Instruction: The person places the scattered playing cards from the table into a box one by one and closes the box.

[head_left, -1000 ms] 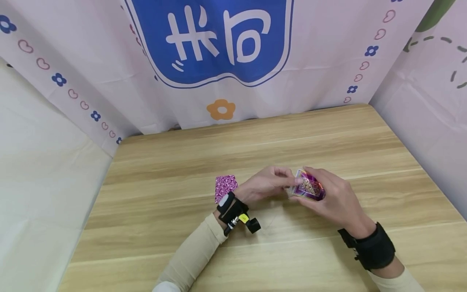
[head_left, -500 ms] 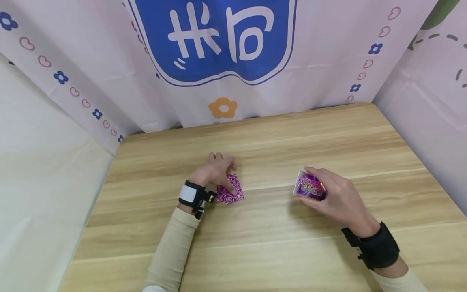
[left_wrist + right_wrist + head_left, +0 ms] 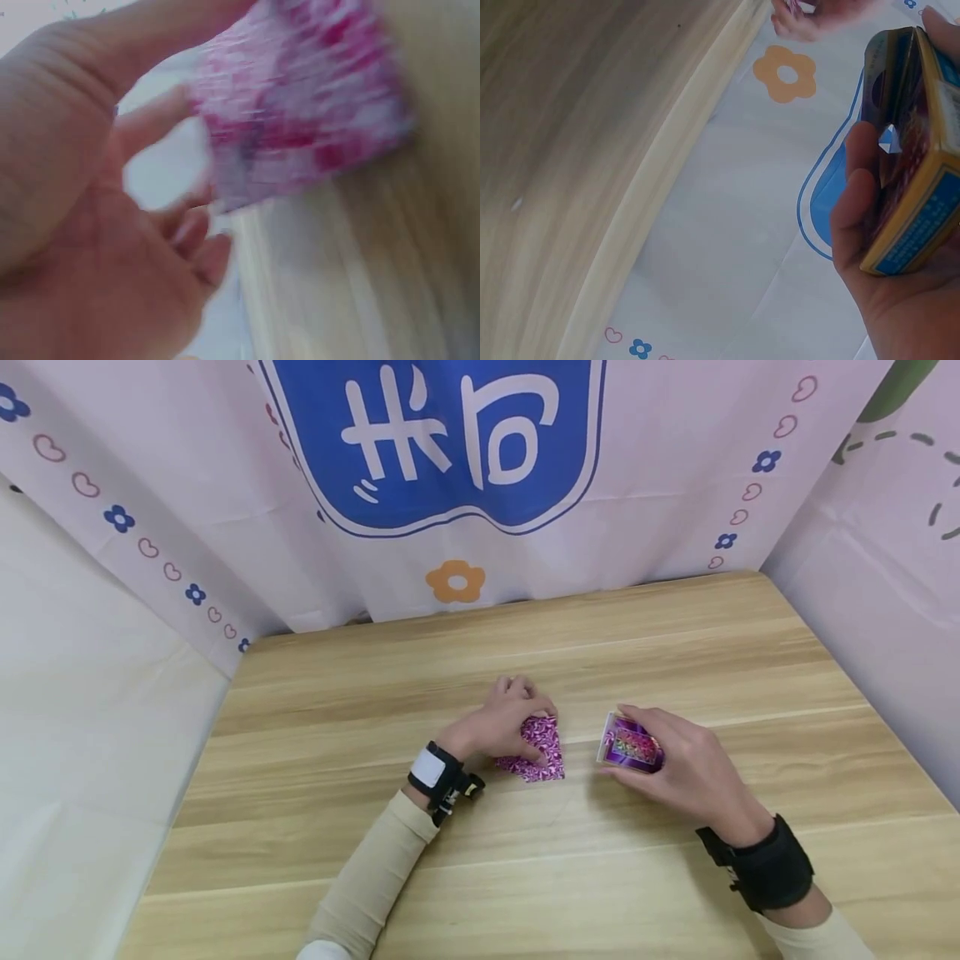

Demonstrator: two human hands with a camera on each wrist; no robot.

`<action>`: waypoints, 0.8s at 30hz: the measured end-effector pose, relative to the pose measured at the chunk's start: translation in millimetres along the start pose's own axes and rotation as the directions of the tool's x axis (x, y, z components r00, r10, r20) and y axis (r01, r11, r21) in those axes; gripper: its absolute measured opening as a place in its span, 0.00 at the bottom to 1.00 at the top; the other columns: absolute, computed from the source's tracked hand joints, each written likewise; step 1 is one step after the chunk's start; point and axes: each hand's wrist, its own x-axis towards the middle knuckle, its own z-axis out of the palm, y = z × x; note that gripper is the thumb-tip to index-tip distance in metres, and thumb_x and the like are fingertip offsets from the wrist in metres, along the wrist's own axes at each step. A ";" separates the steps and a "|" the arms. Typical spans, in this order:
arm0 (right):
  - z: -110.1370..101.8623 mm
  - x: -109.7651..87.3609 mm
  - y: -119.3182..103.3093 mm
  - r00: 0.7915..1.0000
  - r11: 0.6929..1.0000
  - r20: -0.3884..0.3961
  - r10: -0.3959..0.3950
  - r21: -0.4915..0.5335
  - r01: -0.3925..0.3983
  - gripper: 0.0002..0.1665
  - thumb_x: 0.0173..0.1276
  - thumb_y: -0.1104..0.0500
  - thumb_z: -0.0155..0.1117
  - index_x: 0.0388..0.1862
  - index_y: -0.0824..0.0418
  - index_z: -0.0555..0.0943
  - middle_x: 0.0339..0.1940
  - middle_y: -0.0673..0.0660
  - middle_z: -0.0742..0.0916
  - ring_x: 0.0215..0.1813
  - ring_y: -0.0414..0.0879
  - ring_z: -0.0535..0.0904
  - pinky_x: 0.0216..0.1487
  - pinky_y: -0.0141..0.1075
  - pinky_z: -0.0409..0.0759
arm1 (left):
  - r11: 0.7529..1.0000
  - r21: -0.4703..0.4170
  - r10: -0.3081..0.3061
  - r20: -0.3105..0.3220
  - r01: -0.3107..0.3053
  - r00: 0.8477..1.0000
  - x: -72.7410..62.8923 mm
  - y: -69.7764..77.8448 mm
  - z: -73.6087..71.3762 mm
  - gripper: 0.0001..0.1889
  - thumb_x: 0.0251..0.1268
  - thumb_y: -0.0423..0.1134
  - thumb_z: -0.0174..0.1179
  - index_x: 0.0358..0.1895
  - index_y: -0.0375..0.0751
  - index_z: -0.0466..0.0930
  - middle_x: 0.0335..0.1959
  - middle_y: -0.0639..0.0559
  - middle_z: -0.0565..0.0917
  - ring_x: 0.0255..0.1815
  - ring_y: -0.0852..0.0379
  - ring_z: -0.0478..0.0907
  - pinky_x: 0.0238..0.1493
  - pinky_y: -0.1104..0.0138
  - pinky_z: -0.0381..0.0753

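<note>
My left hand grips a small stack of playing cards with a pink and purple patterned back, between thumb and fingers. In the left wrist view the cards are blurred, and how many there are cannot be told. To their right, my right hand holds a purple card box above the table. The right wrist view shows this card box with yellow edges, a blue side panel and its end flap standing up. A gap separates the cards from the box.
Both hands are over a wood-grain table. Behind its far edge hangs a white curtain with a blue emblem and an orange flower. Pale cloth hangs along the left side.
My left hand left the box and reached the cards at the left. It has since brought them right, towards the box. The right hand has stayed nearly still with the box.
</note>
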 end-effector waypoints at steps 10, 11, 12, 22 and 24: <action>1.4 0.7 0.2 1.000 1.000 0.012 -0.004 0.011 0.004 0.53 0.66 0.22 0.58 0.62 0.68 0.82 0.47 0.65 0.92 0.43 0.55 0.91 0.36 0.46 0.90 | 0.953 -0.258 0.126 -0.131 -0.156 0.983 -4.1 16.5 -7.3 0.12 0.74 0.50 0.65 0.50 0.48 0.81 0.48 0.50 0.84 0.48 0.48 0.81 0.50 0.61 0.86; 1.3 0.8 0.2 1.000 1.000 0.008 -0.003 0.008 0.003 0.53 0.66 0.22 0.58 0.63 0.68 0.82 0.47 0.65 0.91 0.43 0.55 0.91 0.36 0.46 0.90 | 0.928 -0.339 0.103 -0.157 -0.152 0.982 -5.2 20.4 -9.0 0.11 0.77 0.51 0.63 0.49 0.48 0.80 0.42 0.50 0.85 0.42 0.47 0.83 0.43 0.61 0.86; 1.3 0.9 0.3 1.000 1.000 0.003 0.000 0.007 0.000 0.53 0.66 0.22 0.59 0.63 0.68 0.81 0.47 0.66 0.91 0.43 0.56 0.91 0.36 0.47 0.90 | 0.892 -0.429 0.068 -0.190 -0.145 0.979 -6.3 25.0 -10.9 0.11 0.78 0.51 0.60 0.48 0.49 0.79 0.38 0.49 0.84 0.37 0.44 0.83 0.38 0.61 0.86; 0.2 1.6 -1.4 0.998 0.999 -0.050 0.033 -0.029 -0.034 0.55 0.67 0.20 0.55 0.61 0.71 0.81 0.47 0.69 0.91 0.44 0.60 0.91 0.39 0.51 0.90 | 0.727 -0.653 -0.142 -0.447 -0.213 0.883 -5.7 69.3 2.9 0.13 0.79 0.49 0.61 0.53 0.43 0.80 0.34 0.50 0.85 0.28 0.58 0.80 0.31 0.65 0.84; -0.1 1.7 -1.4 0.997 0.999 -0.063 0.034 -0.030 -0.036 0.54 0.67 0.22 0.59 0.61 0.71 0.82 0.48 0.69 0.91 0.45 0.61 0.91 0.40 0.52 0.90 | 0.737 -0.640 -0.132 -0.450 -0.216 0.883 -5.1 70.6 6.9 0.14 0.78 0.49 0.61 0.54 0.42 0.80 0.35 0.49 0.86 0.30 0.57 0.80 0.32 0.66 0.85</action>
